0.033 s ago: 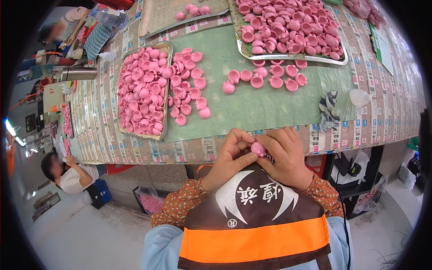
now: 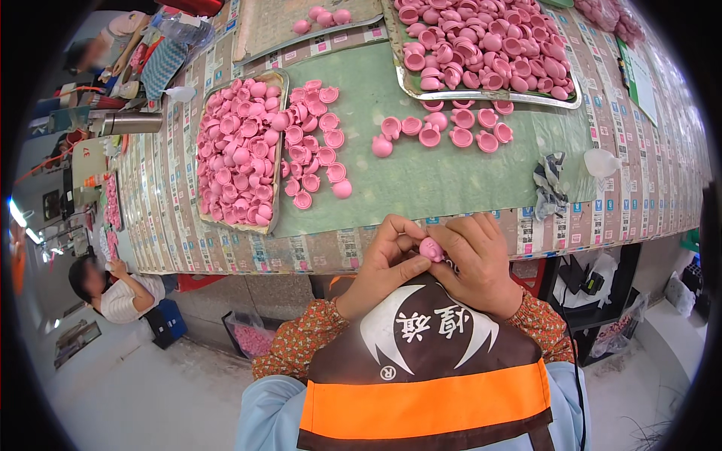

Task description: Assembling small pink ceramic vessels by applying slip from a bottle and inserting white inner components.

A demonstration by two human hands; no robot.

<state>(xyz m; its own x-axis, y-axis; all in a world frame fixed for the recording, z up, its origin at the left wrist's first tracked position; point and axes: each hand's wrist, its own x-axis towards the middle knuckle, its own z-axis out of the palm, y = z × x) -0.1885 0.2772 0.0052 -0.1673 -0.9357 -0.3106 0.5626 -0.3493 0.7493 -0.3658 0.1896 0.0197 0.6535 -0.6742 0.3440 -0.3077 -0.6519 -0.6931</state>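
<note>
And there they were, both hands together; the left hand (image 2: 387, 261) and the right hand (image 2: 479, 261) met at the near table edge, fingertips pinched on one small pink piece (image 2: 431, 249) between them; its rounded side showed, but whether it was finished could not be told; out beyond the left hand, a heaped tray (image 2: 275, 213) of pink cups and balls, with more cups (image 2: 331, 139) lined up just beside it; straight ahead, a loose scatter (image 2: 429, 136) on the green cloth (image 2: 361, 188); past the right hand, a bigger tray (image 2: 489, 95), piled high too; farthest off, a mostly bare tray (image 2: 269, 30) bore only a few balls (image 2: 323, 16); one piece in hand, then, and plenty, seemingly, left to handle!
</note>
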